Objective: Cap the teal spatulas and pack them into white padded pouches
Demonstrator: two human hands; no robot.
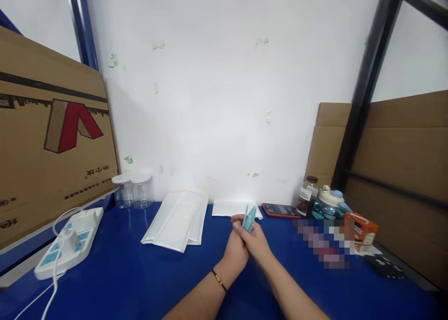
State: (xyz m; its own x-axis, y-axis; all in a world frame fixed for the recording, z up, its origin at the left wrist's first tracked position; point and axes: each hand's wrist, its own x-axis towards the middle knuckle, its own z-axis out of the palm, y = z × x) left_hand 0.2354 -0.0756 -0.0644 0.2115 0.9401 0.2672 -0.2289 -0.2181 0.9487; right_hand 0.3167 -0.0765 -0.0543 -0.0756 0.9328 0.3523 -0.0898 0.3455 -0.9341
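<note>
My left hand (237, 247) and my right hand (258, 241) are pressed together above the blue table (133, 278). Between them is a small teal object (249, 218) with a tapered top and a thin upright piece on its left side. What kind it is, I cannot make out. My right thumb lies over its lower part, and both hands are closed around it. The fingers on the far side are partly hidden. Just behind the hands lies a flat white sheet or packet (224, 208). To their left are folded white plastic packets (177, 222).
Clear jars (142, 193) stand at the back left, near a power strip (72, 245) with cables. On the right are a phone (281, 210), a brown-capped bottle (307, 197), a teal water bottle (329, 204), an orange box (360, 231) and a black item (384, 266). Cardboard (52, 147) flanks the table.
</note>
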